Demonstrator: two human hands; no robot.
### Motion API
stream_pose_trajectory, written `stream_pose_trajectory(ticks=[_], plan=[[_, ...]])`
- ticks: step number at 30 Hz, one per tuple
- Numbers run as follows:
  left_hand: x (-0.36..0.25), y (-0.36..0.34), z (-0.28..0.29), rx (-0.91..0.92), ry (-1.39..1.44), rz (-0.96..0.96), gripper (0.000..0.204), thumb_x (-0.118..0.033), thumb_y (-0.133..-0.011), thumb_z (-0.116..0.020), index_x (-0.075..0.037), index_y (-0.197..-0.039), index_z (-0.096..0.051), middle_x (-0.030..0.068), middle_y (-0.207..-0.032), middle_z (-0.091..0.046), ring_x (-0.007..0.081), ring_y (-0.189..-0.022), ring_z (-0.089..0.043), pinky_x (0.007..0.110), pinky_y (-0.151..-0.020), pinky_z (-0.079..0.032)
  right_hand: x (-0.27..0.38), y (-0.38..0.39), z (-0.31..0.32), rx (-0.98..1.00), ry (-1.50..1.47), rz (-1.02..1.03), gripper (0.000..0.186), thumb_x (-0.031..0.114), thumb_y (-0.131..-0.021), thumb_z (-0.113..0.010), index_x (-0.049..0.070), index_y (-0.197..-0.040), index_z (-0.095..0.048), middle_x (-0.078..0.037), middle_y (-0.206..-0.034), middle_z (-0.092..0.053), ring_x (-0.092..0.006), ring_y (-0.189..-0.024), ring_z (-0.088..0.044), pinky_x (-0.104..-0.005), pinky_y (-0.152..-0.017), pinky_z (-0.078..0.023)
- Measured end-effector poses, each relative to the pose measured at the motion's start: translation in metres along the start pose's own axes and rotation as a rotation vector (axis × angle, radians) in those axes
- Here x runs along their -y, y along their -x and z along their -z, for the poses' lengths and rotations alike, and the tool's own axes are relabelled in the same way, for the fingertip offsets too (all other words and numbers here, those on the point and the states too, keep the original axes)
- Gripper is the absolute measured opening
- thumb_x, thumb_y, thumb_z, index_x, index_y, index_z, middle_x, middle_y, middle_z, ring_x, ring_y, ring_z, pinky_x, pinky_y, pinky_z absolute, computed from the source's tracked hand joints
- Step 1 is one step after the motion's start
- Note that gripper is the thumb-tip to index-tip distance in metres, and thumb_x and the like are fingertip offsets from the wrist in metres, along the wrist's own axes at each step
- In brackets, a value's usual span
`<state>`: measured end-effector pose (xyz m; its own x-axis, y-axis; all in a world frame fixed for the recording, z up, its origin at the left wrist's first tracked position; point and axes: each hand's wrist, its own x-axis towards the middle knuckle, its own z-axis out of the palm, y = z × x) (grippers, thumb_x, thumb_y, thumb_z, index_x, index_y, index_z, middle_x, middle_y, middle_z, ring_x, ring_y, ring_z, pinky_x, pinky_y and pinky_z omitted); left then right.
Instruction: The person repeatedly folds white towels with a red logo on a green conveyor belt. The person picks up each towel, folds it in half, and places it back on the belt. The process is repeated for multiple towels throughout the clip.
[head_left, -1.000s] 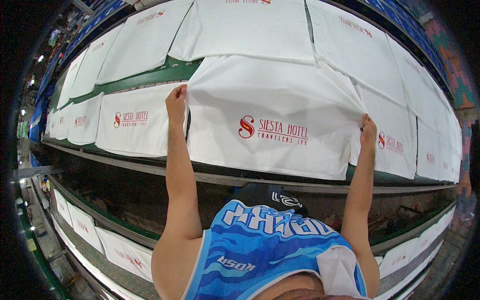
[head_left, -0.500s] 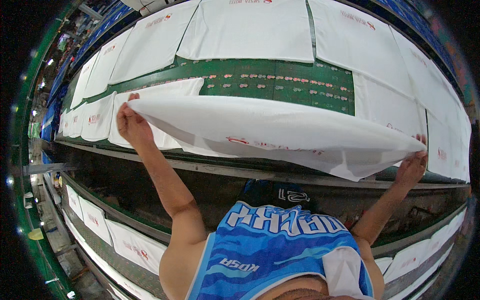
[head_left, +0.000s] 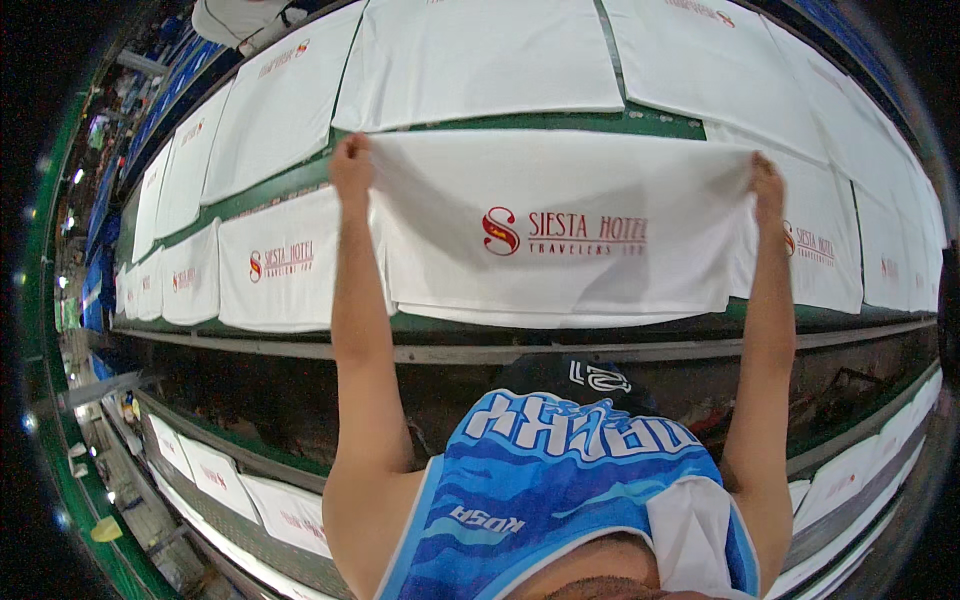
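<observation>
A white towel [head_left: 440, 230] with a red printed emblem and lettering is stretched out between my two hands over the green table. My left hand [head_left: 351, 168] is closed on its far left corner. The far right corner is pinched in my right hand [head_left: 766, 185]. The cloth is spread nearly flat, print facing up, its near edge close to the table's front edge. Beside it on the left lies another printed white towel [head_left: 285, 285]; a similar towel [head_left: 825, 235] lies on the right, near my right forearm.
Large white printed cloths [head_left: 490, 70] lie in a row along the far side of the green table [head_left: 665, 122]. A metal rail [head_left: 450, 353] runs along the near edge. Behind me, a second table holds more white cloths [head_left: 215, 475]. A white bundle [head_left: 235, 18] sits at the far left.
Both hands have moved away from me and closer together. The towel, sagging and held up before, has come down over the table and spread out with its print in view.
</observation>
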<state>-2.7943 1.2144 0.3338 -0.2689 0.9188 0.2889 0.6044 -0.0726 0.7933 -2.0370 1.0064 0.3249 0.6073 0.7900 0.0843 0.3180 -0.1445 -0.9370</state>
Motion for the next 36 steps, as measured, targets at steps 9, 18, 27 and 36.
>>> stream_pose_trajectory(ticks=[9,18,27,36], plan=[[0.075,0.013,-0.089,0.202,-0.099,0.083,0.051,-0.035,-0.096,-0.075,0.004,-0.128,-0.067,0.0213,-0.116,-0.073,0.0329,-0.106,-0.07,0.04,-0.097,-0.054,-0.074,0.022,-0.053,0.018,0.492,-0.127,0.062,0.047,-0.102,-0.065,-0.003,-0.137,-0.06,-0.024,-0.128,-0.069,-0.0366,-0.118,-0.066,-0.0435,-0.102,-0.051],[0.031,0.088,-0.046,0.23,-0.249,-0.102,0.073,-0.035,-0.1,-0.07,0.004,-0.154,-0.04,0.0305,-0.147,-0.049,0.0437,-0.136,-0.049,0.048,-0.118,-0.039,-0.023,0.097,-0.03,0.06,0.674,-0.244,0.056,0.05,-0.103,-0.063,-0.002,-0.124,-0.063,-0.024,-0.119,-0.069,-0.0391,-0.11,-0.066,-0.0468,-0.097,-0.052],[0.033,0.215,0.05,0.348,-0.303,0.189,0.067,-0.028,-0.101,-0.07,0.006,-0.152,-0.042,0.0312,-0.151,-0.05,0.0456,-0.139,-0.051,0.049,-0.116,-0.043,-0.036,0.231,0.005,-0.061,0.905,-0.065,0.053,0.041,-0.098,-0.072,-0.003,-0.125,-0.062,-0.022,-0.119,-0.064,-0.0415,-0.113,-0.059,-0.0521,-0.101,-0.047],[0.033,0.243,0.08,0.291,-0.49,0.18,0.046,-0.027,-0.097,-0.074,0.006,-0.128,-0.064,0.0261,-0.122,-0.07,0.0423,-0.113,-0.067,0.047,-0.098,-0.052,-0.07,0.238,0.022,-0.134,0.947,-0.08,0.057,0.047,-0.089,-0.08,-0.006,-0.107,-0.072,-0.027,-0.114,-0.067,-0.0434,-0.109,-0.063,-0.0529,-0.096,-0.051]])
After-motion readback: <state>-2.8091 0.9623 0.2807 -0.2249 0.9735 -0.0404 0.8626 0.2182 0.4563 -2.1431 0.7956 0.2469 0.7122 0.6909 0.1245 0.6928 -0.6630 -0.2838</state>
